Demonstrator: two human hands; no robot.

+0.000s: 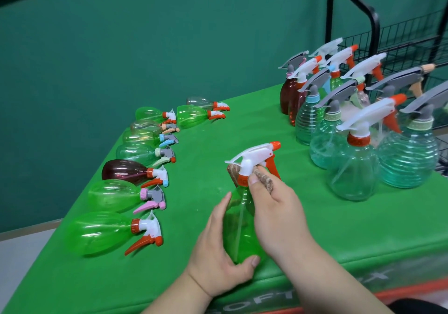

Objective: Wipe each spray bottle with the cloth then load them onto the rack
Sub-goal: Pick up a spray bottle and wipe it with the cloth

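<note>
Counter [242, 124]: rack [375, 25] far right, no bottle visibly on it, so loading likely unstarted. Upright cluster [351, 168] right, lying row [109, 192] left. Green bottle [240, 226] stands near the front edge. Left hand [218, 262] grips its body; right hand [276, 212] pinches cloth [265, 180] against its collar.
</note>
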